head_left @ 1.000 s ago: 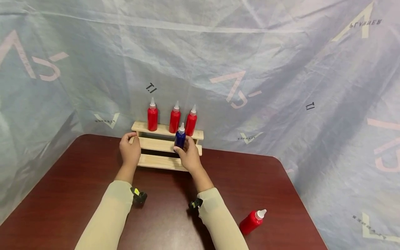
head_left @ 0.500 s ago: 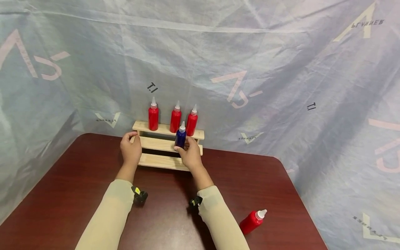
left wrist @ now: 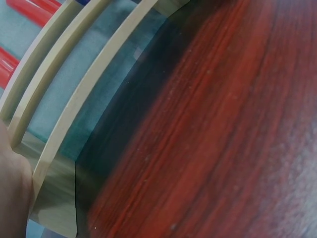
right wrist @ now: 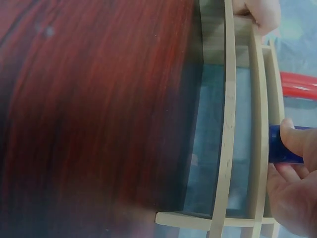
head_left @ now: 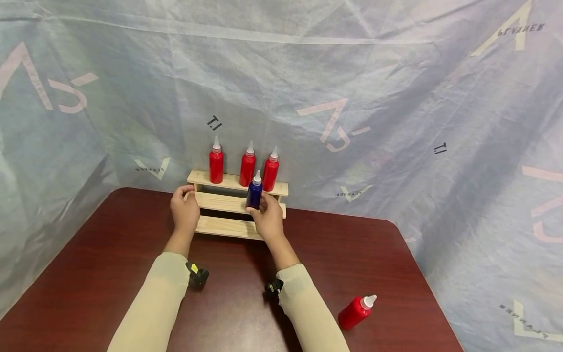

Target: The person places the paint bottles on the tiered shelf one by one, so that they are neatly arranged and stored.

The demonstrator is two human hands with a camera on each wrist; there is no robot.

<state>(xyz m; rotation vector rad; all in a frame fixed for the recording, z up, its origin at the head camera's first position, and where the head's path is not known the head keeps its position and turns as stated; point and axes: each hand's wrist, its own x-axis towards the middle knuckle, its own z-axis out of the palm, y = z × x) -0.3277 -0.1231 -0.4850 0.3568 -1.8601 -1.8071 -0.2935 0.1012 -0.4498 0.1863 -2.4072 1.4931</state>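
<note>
A three-tier wooden rack (head_left: 220,201) stands at the back of the table, with red squeeze bottles (head_left: 216,166) upright along its top tier. My left hand (head_left: 185,211) grips the rack's left end at the middle tier; the left wrist view catches only part of that hand (left wrist: 14,191). With thumb and fingers, my right hand (head_left: 269,218) holds a blue squeeze bottle (head_left: 254,193), white nozzle up, at the right part of the middle tier. In the right wrist view, the bottle's base (right wrist: 281,146) meets that tier's board, and fingers cover part of its side.
Another red squeeze bottle (head_left: 354,313) stands on the dark red table (head_left: 228,303), near the front right, beyond my right forearm. Grey printed sheeting (head_left: 281,88) hangs close behind the rack and along both sides of the table.
Almost nothing differs. The head view has shifted very slightly; both hands keep their hold on the rack and the blue squeeze bottle.
</note>
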